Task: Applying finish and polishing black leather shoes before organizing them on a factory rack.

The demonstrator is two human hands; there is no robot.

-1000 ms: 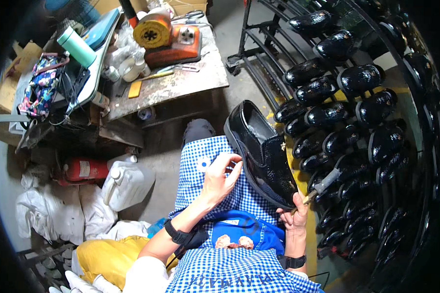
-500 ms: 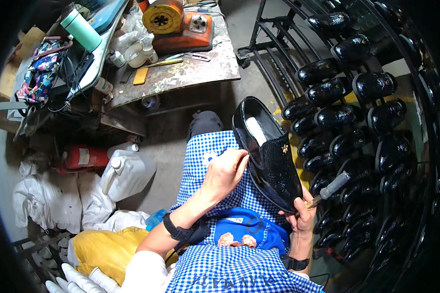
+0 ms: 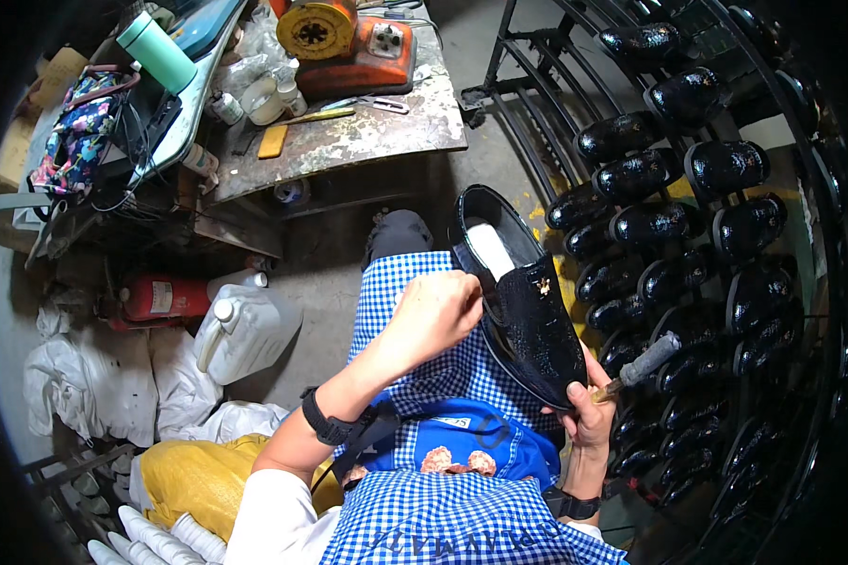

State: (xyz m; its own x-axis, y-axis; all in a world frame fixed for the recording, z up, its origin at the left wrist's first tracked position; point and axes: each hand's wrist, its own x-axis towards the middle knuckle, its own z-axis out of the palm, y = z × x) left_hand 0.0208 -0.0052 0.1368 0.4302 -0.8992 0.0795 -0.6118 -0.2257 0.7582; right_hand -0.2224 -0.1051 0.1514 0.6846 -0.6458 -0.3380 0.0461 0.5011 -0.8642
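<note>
A glossy black shoe [image 3: 535,315] is held over my lap, its toe toward me and its opening away from me. A white piece [image 3: 490,249] shows inside the opening. My right hand [image 3: 589,414] grips the toe end, thumb on top. The same hand keeps a tool with a grey wrapped handle [image 3: 652,360] between its fingers; the tool's working end is hidden. My left hand [image 3: 438,311] is closed beside the shoe's left side, knuckles up, close to the upper's edge. Whatever its fingers pinch is hidden.
A rack [image 3: 528,122] of several shiny black shoes [image 3: 622,137] stands close on my right. Ahead, a worn table [image 3: 349,141] bears an orange machine [image 3: 367,61], small bottles and a yellow block [image 3: 272,141]. White jugs [image 3: 250,334] and a yellow sack [image 3: 193,485] lie left.
My left hand has turned knuckles-up and shifted slightly along the shoe's side. The shoe has tilted a little, and the grey-handled tool has moved slightly right.
</note>
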